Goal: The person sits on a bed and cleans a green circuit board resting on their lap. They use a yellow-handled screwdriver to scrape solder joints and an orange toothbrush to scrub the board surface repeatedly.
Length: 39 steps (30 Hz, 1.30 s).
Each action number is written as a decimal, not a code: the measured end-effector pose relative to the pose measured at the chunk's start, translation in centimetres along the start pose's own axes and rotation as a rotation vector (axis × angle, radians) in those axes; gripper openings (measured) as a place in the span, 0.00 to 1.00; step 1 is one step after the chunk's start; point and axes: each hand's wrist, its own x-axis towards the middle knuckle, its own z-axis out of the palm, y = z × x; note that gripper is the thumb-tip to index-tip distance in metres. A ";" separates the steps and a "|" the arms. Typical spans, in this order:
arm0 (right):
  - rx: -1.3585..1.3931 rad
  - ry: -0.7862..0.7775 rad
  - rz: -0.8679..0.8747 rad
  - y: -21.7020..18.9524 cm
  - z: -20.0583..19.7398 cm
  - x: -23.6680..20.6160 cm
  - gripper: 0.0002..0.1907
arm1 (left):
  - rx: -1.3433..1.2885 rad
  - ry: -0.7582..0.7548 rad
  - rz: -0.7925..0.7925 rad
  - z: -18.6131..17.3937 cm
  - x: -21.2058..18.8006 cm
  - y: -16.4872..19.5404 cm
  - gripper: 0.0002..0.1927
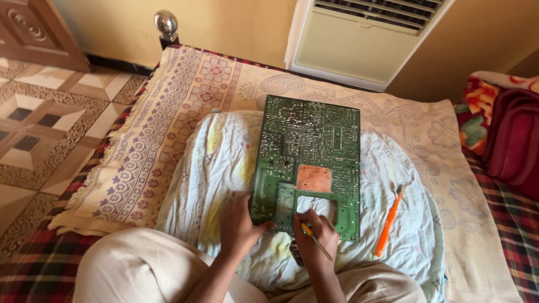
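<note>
left hand (pixel 238 224) flat steadying green circuit board (pixel 307 163), right hand (pixel 315 235) gripping thin tool (pixel 315 241)

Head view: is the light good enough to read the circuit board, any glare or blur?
Head view: soft, even daylight, no hard shadows; the green circuit board shows sharp solder points without glare; the left hand and right hand at its near edge are slightly soft; the frame edges bend a little from the wide lens.
</note>
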 end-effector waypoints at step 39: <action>-0.044 -0.018 0.047 -1.8 0.2 1.1 0.03 | 0.012 -0.045 -0.059 0.3 0.1 0.8 0.45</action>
